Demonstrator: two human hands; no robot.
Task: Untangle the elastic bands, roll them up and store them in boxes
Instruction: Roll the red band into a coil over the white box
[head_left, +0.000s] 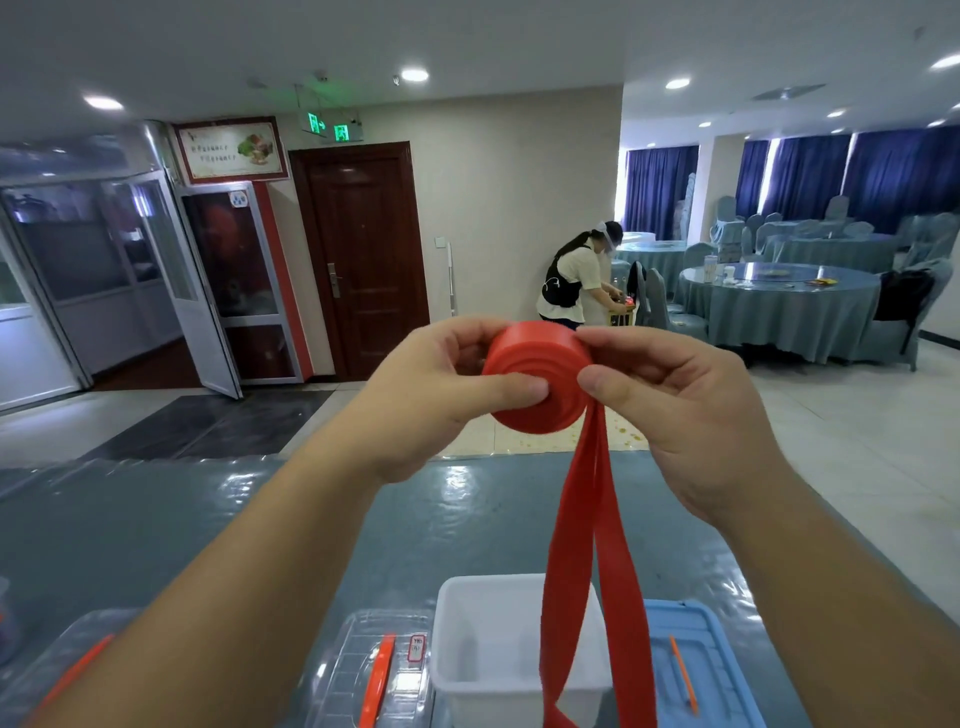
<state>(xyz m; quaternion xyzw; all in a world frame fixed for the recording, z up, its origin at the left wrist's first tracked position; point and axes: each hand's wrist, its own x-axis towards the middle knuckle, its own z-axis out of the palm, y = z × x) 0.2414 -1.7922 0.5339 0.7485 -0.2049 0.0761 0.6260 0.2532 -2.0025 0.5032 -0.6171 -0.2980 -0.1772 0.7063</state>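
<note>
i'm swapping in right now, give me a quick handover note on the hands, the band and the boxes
Left hand: grips the red roll, thumb on its face.
Right hand: pinches the roll's other side where the loose tail leaves it.
The tail hangs doubled in front of the open white box. Clear lid to its left, blue lid to its right, all on the table.
Done: most of the band is rolled.
Left: wind in the tail, put the roll in a box.

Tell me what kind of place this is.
Probably a restaurant banquet hall: round tables under blue-green cloths, covered chairs, blue curtains and a green exit sign over a wooden door.
</note>
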